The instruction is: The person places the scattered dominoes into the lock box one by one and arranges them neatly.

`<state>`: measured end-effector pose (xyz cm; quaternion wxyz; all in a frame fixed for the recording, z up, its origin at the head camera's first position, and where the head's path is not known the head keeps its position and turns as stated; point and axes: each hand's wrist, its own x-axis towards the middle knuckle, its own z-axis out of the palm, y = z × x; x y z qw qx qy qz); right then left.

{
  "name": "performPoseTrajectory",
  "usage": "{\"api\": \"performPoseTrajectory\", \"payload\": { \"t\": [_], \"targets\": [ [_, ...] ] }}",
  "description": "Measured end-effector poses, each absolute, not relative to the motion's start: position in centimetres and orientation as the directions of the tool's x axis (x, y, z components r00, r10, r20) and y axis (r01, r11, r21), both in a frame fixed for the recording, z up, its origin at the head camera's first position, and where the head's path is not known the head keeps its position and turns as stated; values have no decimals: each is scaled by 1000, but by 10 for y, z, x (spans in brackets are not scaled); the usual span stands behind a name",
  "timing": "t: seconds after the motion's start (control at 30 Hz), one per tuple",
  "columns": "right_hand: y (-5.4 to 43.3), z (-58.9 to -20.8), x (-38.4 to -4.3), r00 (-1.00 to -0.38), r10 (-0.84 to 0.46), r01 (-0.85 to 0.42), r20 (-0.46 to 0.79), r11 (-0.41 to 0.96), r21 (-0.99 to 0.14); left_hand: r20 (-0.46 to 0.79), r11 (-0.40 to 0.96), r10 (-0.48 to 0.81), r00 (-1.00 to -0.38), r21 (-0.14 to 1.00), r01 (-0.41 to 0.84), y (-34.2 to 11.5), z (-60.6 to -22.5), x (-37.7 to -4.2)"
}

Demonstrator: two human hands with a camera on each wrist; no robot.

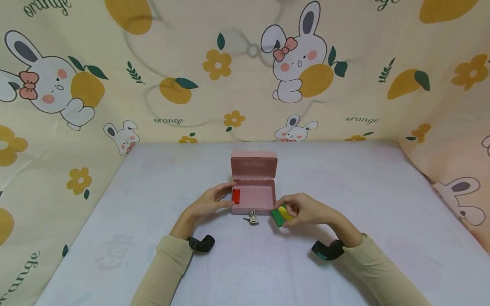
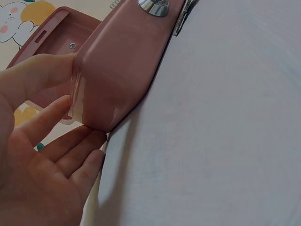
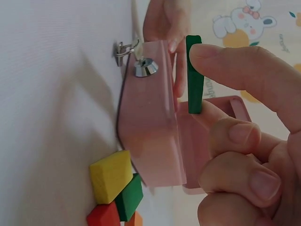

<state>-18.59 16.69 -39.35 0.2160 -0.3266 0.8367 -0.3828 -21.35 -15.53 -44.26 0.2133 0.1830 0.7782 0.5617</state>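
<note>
A pink cash box stands on the table with its lid raised. Inside, at the left, lies a red block. My left hand rests against the box's left side, thumb at the rim near the front corner; in the left wrist view its other fingers touch the side, fairly straight. Beside the front right corner, my right hand pinches a green block between thumb and index finger, the other fingers curled in. A yellow block lies below it on the table.
Next to the yellow block, another green block, a red one and an orange one lie clustered by the box. A silver lock with keys juts from the box front. A patterned cloth hangs behind.
</note>
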Motion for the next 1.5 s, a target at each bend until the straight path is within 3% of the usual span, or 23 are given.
{"api": "performPoseTrajectory", "payload": {
  "t": [0.37,0.93,1.5],
  "targets": [
    [158,-390,-194,-717,-695,-369,-55,445,-816,-160,309,509,-846,951,6,-152,-442,-212],
    [139,-390,-201,-810,-585,-349,-41,537,-768,-166,332,524,-835,943,22,-155,-445,-214],
    [122,-396,-208,-824,-566,-343,0,499,-796,-176,311,523,-834,951,-6,-155,-446,-214]
  ]
}}
